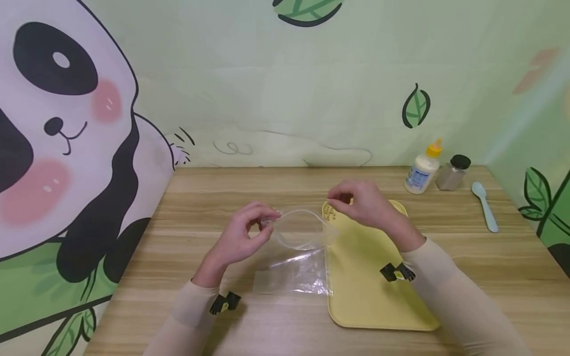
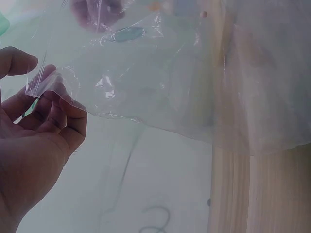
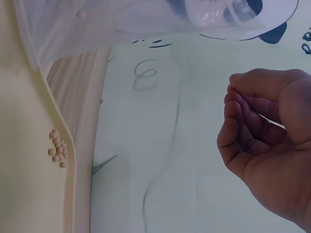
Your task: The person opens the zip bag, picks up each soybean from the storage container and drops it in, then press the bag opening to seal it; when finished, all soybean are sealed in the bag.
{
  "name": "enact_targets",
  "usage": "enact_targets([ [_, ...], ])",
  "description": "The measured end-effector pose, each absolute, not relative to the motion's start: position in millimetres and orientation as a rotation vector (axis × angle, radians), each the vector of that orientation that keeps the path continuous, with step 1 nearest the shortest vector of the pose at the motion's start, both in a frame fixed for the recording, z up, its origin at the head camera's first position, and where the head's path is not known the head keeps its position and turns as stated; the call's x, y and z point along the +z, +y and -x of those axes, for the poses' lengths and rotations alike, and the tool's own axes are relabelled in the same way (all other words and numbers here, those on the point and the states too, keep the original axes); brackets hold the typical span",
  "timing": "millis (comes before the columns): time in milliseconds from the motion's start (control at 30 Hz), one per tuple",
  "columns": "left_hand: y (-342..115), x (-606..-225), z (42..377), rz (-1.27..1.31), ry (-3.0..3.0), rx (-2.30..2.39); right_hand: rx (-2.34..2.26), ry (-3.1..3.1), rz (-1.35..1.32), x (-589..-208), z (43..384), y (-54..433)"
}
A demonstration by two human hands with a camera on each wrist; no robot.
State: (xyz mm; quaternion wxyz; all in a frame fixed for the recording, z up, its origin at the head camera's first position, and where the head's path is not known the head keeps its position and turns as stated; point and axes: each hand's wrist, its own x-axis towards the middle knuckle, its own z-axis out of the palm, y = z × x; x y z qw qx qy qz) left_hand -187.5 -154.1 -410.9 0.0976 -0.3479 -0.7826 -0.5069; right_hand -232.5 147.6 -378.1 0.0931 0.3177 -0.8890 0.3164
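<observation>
My left hand (image 1: 245, 232) pinches the edge of a clear plastic bag (image 1: 296, 272) near its mouth, which gapes toward the right. In the left wrist view its fingers bunch the thin film (image 2: 146, 82). My right hand (image 1: 362, 205) hovers over the far left corner of a yellow tray (image 1: 369, 296), thumb and fingertips brought together. Whether something tiny sits between those tips is hidden. Below it, several small round beige beads (image 3: 58, 148) cluster by the tray's rim. The bag's right side overlaps the tray's left edge.
At the back right stand a white glue bottle (image 1: 420, 170) with a yellow cap and a small jar (image 1: 452, 173) with a black lid. A light blue spoon (image 1: 485, 206) lies right of them. Behind the wooden table (image 1: 213, 188) is a panda-printed wall (image 1: 249, 89).
</observation>
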Motion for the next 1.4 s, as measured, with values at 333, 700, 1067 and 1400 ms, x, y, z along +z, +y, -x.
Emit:
enact_targets([
  [333, -153, -412, 189, 1.025, -2.313, -1.481, 0.967, -2.515, -1.073, -368, 222, 139],
  [700, -146, -383, 172, 1.03, -2.308, -1.533, 1.019, -2.443, -1.174, -369, 212, 131],
  [1067, -148, -390, 175, 1.01, -2.298, -1.587, 0.996, -2.384, -1.242, -371, 205, 124],
  [1400, -153, -407, 187, 1.012, -2.304, -1.601, 1.024, -2.39, -1.264, -374, 204, 122],
])
